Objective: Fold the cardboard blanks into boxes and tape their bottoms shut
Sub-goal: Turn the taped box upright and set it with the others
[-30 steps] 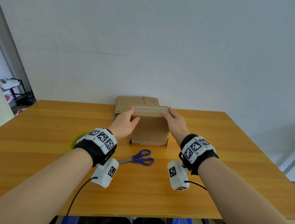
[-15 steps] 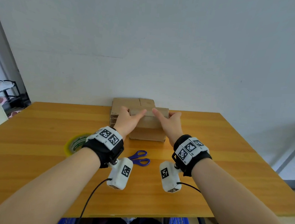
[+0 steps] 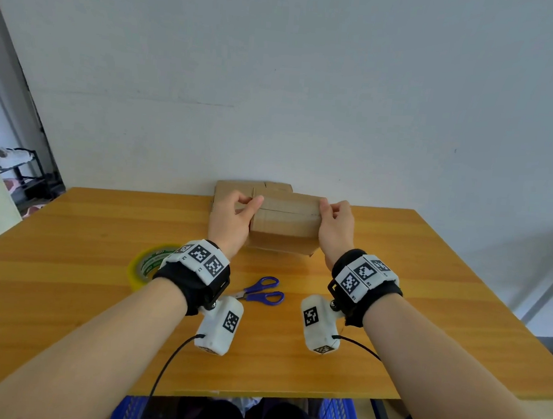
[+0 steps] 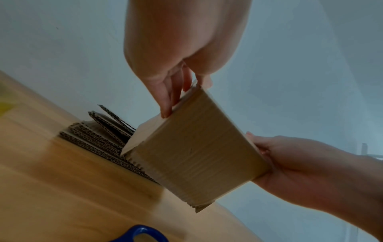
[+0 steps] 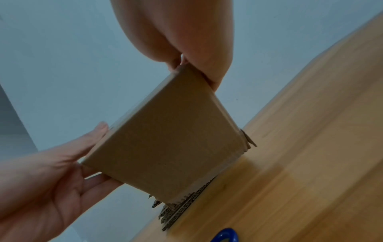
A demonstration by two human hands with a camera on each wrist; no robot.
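Now box [image 3: 285,221] held tilted above far side of table [image 3: 427,287], between both hands. Left hand [image 3: 231,217] grips left end; right hand [image 3: 337,224] grips right end. Flat blanks [image 4: 97,135] stacked behind, against wall. Scissors [image 3: 262,291] and tape roll [image 3: 145,262] nearer.

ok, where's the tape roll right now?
In the head view the tape roll lies flat on the table on the left side, partly hidden behind the left wrist, left of the scissors.
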